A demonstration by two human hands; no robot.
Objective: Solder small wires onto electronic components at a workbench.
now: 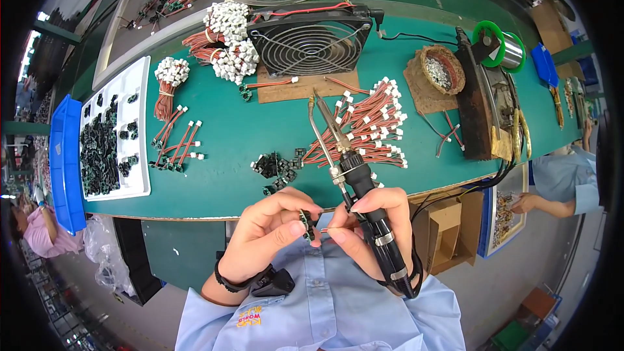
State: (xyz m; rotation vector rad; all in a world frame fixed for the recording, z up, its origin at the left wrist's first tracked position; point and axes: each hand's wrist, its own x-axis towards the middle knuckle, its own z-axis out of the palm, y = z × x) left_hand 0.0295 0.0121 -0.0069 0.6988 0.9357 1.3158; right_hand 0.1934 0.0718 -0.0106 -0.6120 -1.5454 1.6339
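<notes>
Between the thumb and fingers of my left hand [276,224] is a small green circuit board [305,224] with black parts on it. My right hand [374,227] is closed around a black soldering iron [367,198], its metal tip pointing away over the table. A thin tube runs alongside the iron toward that tip. Thumb and forefinger of the same hand also pinch a thin wire end near the board; whether it touches the board I cannot tell. Beyond my hands lie a cluster of black components [276,168] and a fan of red-brown wires with white connectors [374,120].
A black fan [311,42] stands at the back on a wooden board. To its left are bundled wires [224,23]; farther left, a white tray [140,185] of small boards. On the right sit a round bowl [448,65] and a solder spool [513,52]. Another person [565,182] works at far right.
</notes>
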